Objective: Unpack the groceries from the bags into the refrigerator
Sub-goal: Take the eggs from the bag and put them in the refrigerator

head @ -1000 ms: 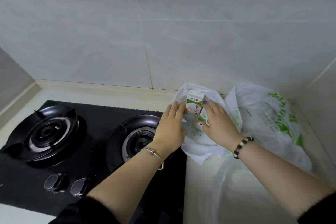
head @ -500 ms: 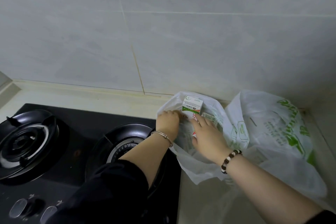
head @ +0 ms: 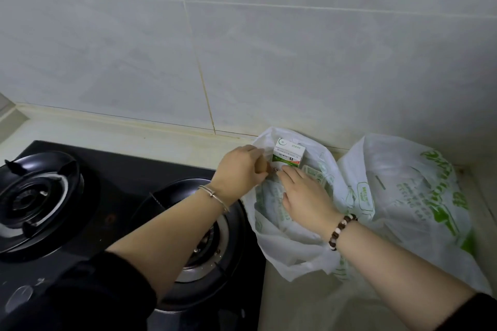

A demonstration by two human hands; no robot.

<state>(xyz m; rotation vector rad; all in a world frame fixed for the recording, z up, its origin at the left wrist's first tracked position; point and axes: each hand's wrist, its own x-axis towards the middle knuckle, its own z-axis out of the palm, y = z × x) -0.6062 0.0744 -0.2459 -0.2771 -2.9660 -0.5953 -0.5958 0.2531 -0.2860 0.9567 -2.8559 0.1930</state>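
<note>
My left hand (head: 239, 172) curls its grip closed round a small brown thing (head: 262, 167), perhaps an egg, at the left rim of the open bag (head: 282, 250). The carton (head: 289, 154) stands upright inside that bag, not yet out. My right hand (head: 306, 196) lies open, straight fingers touching the carton's front. The second bag (head: 403, 183), further right on the counter (head: 285, 312), looks full. I judge the unpacking barely begun.

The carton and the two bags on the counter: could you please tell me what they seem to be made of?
Carton: coated paperboard, it seems; crisp folded edges and printed faces with a slight sheen. Left bag and right bag: thin plastic film, translucent white with green print; it crumples into soft folds and glints faintly.
</note>
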